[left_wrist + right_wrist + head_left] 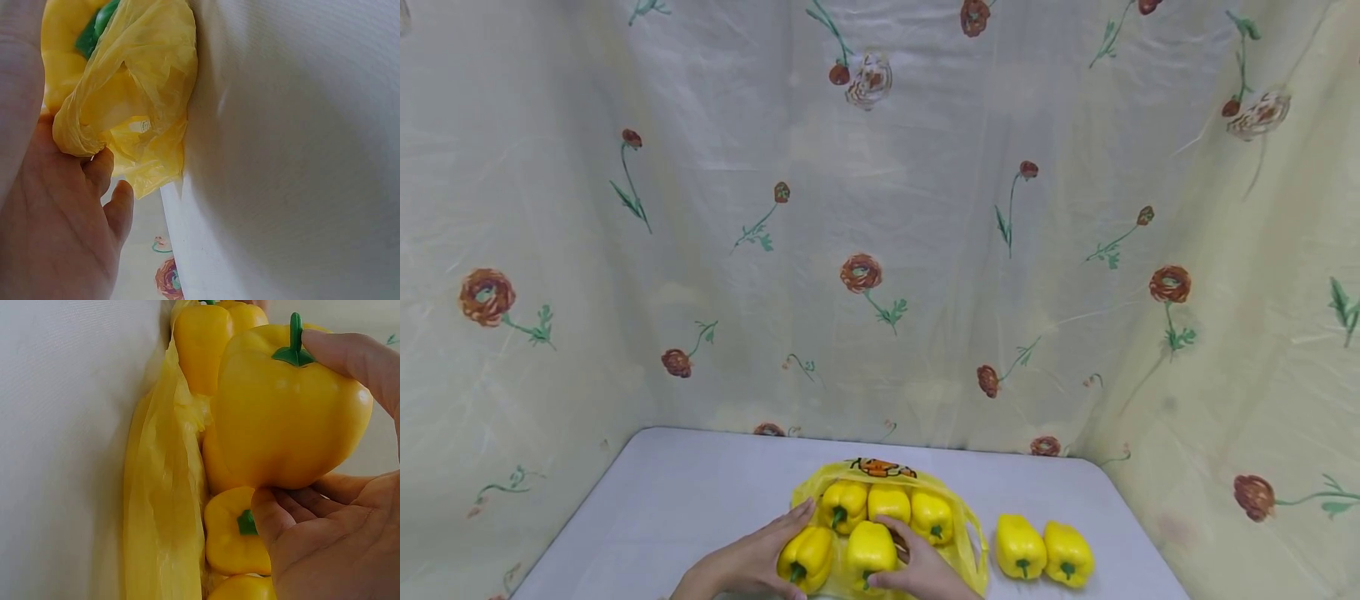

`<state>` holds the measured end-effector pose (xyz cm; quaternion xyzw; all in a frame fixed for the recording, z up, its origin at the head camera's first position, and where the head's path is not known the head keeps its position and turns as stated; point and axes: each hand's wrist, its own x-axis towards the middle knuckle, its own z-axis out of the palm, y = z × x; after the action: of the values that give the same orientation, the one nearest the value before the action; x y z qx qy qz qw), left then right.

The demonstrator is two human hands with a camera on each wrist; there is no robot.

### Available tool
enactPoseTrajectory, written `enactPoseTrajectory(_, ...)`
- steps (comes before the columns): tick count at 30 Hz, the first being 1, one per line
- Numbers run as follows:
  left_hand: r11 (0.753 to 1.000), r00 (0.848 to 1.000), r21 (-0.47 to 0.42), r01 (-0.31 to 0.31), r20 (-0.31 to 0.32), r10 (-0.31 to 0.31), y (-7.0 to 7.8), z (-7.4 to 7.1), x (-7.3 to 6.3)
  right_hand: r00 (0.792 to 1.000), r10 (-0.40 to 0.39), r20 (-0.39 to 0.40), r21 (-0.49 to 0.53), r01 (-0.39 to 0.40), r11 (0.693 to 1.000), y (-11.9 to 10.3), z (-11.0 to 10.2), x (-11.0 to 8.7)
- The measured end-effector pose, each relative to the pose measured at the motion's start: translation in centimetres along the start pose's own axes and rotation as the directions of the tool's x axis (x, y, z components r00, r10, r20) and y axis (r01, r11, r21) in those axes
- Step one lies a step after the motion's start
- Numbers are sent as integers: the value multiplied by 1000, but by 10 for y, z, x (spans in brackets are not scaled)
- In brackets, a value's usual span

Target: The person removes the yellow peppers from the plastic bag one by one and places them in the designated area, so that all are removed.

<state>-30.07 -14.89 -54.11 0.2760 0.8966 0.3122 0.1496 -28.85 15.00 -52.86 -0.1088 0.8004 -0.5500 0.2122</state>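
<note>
A yellow plastic bag (966, 567) lies on the table with its mouth toward me. Three yellow bell peppers, the left one (845, 504), the middle one (889, 502) and the right one (932, 515), sit in a row inside it. My right hand (925, 571) grips another bell pepper (294, 419) in front of them, thumb by its green stem and fingers beneath. At the bag's left side, my left hand (752, 558) holds a bell pepper (806, 557) between thumb and fingers; its fingertips touch the bag's crumpled film (144, 56).
Two more bell peppers, a nearer-to-bag one (1020, 543) and an outer one (1067, 554), stand side by side right of the bag. The white table (700, 475) meets a flowered curtain (925, 333) at the back and both sides.
</note>
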Motion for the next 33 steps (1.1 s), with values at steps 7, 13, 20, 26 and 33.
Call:
enactPoseTrajectory(7,1000,1000,8,21,0,-21,-1,1,2,1000,-10,6,-20,10,1000,3,-7,-4)
enactPoseTrajectory(13,1000,1000,9,17,1,-17,-1,1,2,1000,-18,1,-27,18,999,2,-13,-7)
enactPoseTrajectory(20,1000,1000,8,14,7,-14,1,-1,1,998,-61,18,-25,61,998,5,-20,-13)
enactPoseTrajectory(26,1000,1000,18,25,0,-25,-2,0,2,998,-59,-5,-39,59,997,2,-27,-23)
enactPoseTrajectory(33,1000,1000,9,15,-4,-15,-2,2,3,996,-82,-25,-70,80,994,1,-37,-36)
